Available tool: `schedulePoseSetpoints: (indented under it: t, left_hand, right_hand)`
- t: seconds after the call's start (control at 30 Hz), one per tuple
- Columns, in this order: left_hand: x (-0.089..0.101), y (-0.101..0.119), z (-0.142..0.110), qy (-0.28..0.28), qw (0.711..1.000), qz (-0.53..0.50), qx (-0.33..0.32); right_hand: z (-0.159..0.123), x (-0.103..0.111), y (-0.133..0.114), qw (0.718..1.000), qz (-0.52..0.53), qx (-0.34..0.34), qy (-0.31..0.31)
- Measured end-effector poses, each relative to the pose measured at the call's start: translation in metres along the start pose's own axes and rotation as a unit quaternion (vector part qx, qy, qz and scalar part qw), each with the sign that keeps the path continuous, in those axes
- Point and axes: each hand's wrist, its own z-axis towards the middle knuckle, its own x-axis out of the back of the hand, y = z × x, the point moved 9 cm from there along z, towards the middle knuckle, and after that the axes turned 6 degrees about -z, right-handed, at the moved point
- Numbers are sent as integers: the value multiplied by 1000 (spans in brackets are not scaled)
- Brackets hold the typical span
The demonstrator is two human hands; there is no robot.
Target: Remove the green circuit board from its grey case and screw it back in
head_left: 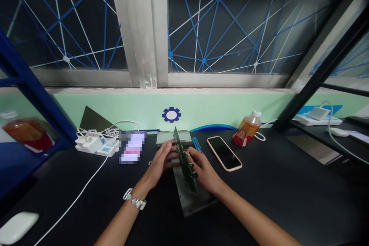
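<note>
Centrally, just below the middle of the frame, both hands grasp a green board (184, 163): a thin, flat, rigid rectangle studded with small dark parts. It stands tilted on its long edge over a grey metal plate (190, 200), which is flat, matte and rectangular. The board's long axis runs from the far bench edge toward the lower right, its far corner pointing up at the wall.

The left hand (163, 161), a metal watch (134, 199) on its wrist, lies against the board's left face with fingers spread. The right hand (204, 171) closes on the right edge, fingers curled round it.

The bench (288, 192) is smooth, matte black. Right of the hands lies a phone (224, 153), a glossy dark slab with rounded pale edges, and beyond it a clear plastic bottle (248, 127) of orange liquid. A slim blue pen (197, 145) lies just beside the board's far end. Left of centre sits a white power strip (96, 145) with cables; a white mouse (17, 226) occupies the lower left corner.
</note>
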Motion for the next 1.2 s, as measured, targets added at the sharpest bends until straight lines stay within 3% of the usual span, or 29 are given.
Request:
schedulePoseSetpoints:
  t: [0.17,0.33,0.47,0.63,0.77,0.93,1.2]
  left_hand:
    - [-9,-12,-5,-25,997,7,68]
    - [0,-4,-2,-39,997,24,65]
    - [9,8,0,-20,999,21,36]
    - [15,14,0,3,1000,-1,19]
    - [10,16,-1,-14,1000,-20,17]
    - [0,25,-5,-19,1000,-11,-6]
    - [-3,33,-3,21,995,18,-92]
  right_hand:
    - [-7,-3,13,980,188,-54,-32]
    - [-7,15,24,963,247,-104,-23]
    - [-4,19,33,927,331,-165,-57]
    - [-1,16,36,938,300,-143,-97]
    - [1,13,41,948,277,-121,-100]
    - [1,17,53,952,243,-163,-83]
    - [-1,15,53,950,247,-167,-93]
